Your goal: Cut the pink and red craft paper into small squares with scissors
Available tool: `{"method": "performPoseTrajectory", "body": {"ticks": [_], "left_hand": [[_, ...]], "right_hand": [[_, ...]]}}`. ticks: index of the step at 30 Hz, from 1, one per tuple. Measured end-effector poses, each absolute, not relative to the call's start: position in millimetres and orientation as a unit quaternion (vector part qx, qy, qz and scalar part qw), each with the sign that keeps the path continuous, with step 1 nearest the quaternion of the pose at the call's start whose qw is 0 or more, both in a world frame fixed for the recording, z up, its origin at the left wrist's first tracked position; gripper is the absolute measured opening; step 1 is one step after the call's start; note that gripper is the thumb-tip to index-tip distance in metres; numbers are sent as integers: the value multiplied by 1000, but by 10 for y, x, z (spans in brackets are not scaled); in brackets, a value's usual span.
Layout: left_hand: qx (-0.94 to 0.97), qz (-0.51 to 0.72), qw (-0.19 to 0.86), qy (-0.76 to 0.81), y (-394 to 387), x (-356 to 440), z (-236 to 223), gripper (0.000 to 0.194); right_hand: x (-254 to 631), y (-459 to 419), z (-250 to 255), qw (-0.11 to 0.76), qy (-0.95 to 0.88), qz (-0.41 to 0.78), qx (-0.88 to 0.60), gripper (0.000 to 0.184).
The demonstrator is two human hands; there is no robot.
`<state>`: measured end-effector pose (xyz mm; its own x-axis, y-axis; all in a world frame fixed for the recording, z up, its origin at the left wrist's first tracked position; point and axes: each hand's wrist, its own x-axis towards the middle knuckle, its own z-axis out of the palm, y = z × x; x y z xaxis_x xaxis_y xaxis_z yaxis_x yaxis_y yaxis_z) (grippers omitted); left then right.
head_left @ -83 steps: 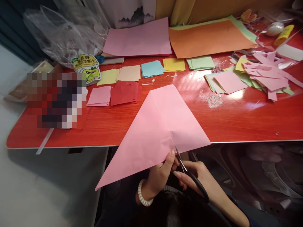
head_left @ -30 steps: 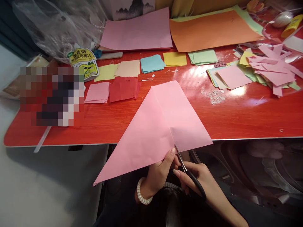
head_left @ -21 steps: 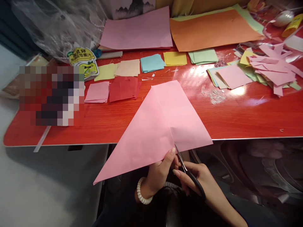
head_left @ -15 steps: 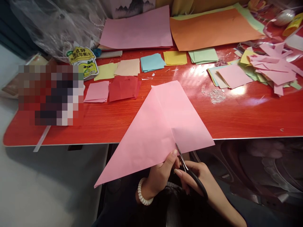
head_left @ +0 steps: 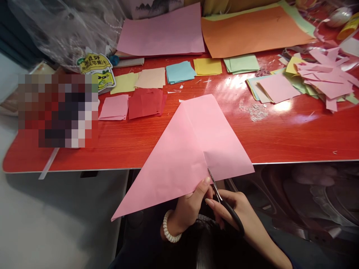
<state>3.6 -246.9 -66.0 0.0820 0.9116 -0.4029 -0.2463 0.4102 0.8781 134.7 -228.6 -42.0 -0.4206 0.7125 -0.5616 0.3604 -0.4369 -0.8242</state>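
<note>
A large sheet of pink paper (head_left: 179, 153) reaches from the red table over its near edge, with a crease running down its length. My left hand (head_left: 193, 203) pinches the sheet's near edge, thumb on top and the other fingers mostly hidden beneath. In my right hand (head_left: 234, 207) is a pair of scissors (head_left: 230, 215) with dark handles. Their blades lie at the near edge of the paper, just right of my left thumb, with the tip on the crease line. A beaded band circles my left wrist.
Small paper stacks, among them blue squares (head_left: 180, 71) and red squares (head_left: 146, 103), line the red table (head_left: 303, 138). Larger purple paper (head_left: 161, 31) and orange paper (head_left: 255, 31) lie behind. Pink scraps (head_left: 331, 78) are heaped at right; a yellow-green pouch (head_left: 98, 71) is at left.
The view has tilted slightly, so the table and its stacks appear higher in the picture. Both hands keep their grips; paper and scissors have barely shifted.
</note>
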Motion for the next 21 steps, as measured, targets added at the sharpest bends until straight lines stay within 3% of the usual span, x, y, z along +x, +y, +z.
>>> {"method": "performPoseTrajectory", "body": {"ticks": [21], "left_hand": [[333,422,682,495,-2484,62,-613,47]], "right_hand": [[1384,-2289,-437,149,-504,675,-517,34]]}}
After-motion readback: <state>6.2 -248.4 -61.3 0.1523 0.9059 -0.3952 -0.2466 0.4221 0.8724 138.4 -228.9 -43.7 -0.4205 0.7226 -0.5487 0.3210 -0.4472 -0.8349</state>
